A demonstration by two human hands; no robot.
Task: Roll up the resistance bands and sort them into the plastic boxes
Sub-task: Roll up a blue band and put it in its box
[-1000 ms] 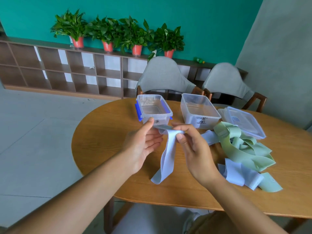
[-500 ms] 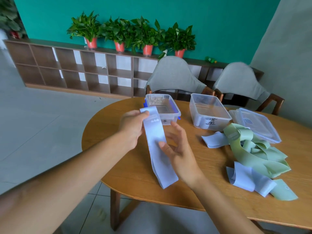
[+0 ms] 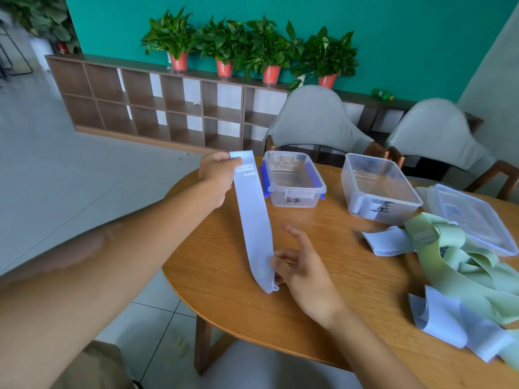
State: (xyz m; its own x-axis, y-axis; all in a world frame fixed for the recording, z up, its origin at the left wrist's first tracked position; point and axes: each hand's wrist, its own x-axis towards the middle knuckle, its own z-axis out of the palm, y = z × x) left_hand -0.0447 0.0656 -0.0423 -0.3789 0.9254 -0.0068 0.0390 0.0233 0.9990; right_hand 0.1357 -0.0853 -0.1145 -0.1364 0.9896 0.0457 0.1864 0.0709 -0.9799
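head view, round wooden table [image 3: 224, 262], teal wall [image 3: 393, 37], left hand [image 3: 217, 175] and right hand [image 3: 303, 272] pinching pale blue band [image 3: 252, 223]

Table [image 3: 224, 276]: round, wooden.
On it: two boxes [image 3: 293, 182] [image 3: 379, 189], lid [image 3: 471, 217], green bands [image 3: 477, 265], blue bands [image 3: 387, 242].

Bright, even daylight fills the room; shadows under the boxes [image 3: 295, 182] on the table [image 3: 224, 276] are soft. Wide-angle distortion bends the shelf [image 3: 146, 108] and wall edges. The near left forearm [image 3: 84, 276] is motion-blurred; far plants [image 3: 252, 46] look slightly soft.
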